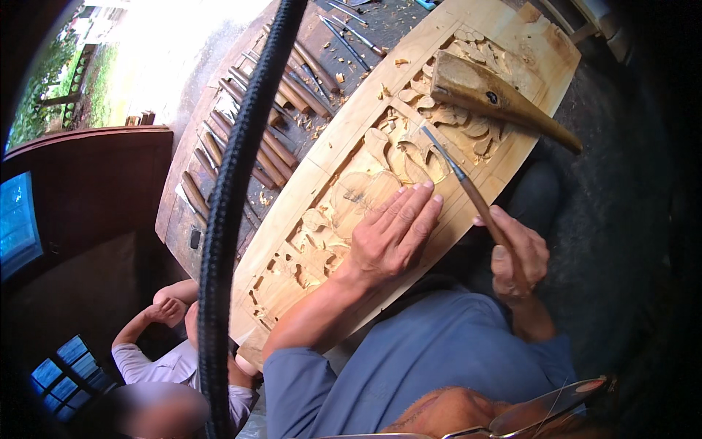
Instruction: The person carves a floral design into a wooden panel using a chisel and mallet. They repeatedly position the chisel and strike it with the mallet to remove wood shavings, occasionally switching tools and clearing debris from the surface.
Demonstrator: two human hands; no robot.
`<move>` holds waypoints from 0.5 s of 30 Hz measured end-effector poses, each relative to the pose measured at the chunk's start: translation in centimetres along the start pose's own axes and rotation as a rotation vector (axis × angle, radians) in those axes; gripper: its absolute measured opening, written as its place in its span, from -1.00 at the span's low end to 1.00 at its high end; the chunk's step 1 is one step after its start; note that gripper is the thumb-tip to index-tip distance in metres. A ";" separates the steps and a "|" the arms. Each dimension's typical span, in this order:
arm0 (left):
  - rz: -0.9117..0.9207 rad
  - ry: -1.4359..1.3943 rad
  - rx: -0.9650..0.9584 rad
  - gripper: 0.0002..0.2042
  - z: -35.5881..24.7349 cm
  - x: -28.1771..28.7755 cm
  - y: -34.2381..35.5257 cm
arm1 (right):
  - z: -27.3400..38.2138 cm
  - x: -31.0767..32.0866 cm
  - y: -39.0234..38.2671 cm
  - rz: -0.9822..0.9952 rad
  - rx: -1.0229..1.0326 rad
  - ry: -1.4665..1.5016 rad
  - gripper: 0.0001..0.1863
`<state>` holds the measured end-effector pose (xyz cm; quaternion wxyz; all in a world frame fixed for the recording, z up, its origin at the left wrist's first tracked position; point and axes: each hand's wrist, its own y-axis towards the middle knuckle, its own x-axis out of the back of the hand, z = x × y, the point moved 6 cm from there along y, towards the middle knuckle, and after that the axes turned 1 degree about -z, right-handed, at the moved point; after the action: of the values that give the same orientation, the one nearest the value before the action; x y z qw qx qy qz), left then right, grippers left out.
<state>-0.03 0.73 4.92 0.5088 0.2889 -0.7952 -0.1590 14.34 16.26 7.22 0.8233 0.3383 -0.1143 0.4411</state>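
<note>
slim wood-handled chisel (477,197) — pale board (329,150), leafy relief (362,192)

Plain blue shirt (428,355) at six o'clock, its loose sleeves (300,391) leaving the forearms bare; bare hands (391,238); thin-rimmed glasses (542,410) toward five o'clock.

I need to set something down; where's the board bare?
Bare: the board's plain margin between carving and loose chisels, and its far end past the mallet. Crowded: the chisel-strewn table, and mid-board around the left hand and held chisel.
</note>
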 end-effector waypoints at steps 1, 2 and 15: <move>0.011 0.007 0.002 -0.56 0.0 -0.1 0.0 | -0.3 0.4 0.4 0.000 -0.061 0.060 -0.56; 0.022 0.013 0.004 -0.55 0.0 -0.1 0.2 | -0.7 0.8 0.5 0.054 -0.102 0.111 -0.57; 0.236 -0.004 0.070 -0.44 0.7 -1.3 0.2 | -3.0 -0.8 -0.2 0.143 -0.182 0.213 -0.60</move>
<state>-0.27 1.66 3.78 0.5121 0.2109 -0.8297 -0.0706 13.65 17.62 4.53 0.8244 0.2047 -0.0894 0.5201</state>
